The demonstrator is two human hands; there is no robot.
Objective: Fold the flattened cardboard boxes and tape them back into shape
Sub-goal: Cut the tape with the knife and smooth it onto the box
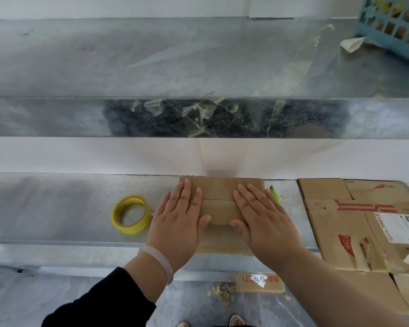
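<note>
On the metal surface (pixel 57 204), against the white wall, sits a small cardboard box (pixel 221 208). Both hands lie flat on its top flaps with fingers straight: left hand (pixel 178 223) on the left side, right hand (pixel 261 220) on the right. A yellow tape roll (pixel 130 214) lies just left; flattened cardboard boxes (pixel 354 227) are stacked right.

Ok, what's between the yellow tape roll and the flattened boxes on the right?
Head view: the small cardboard box, left hand and right hand pressed flat on it, then a green tool by its right side.
</note>
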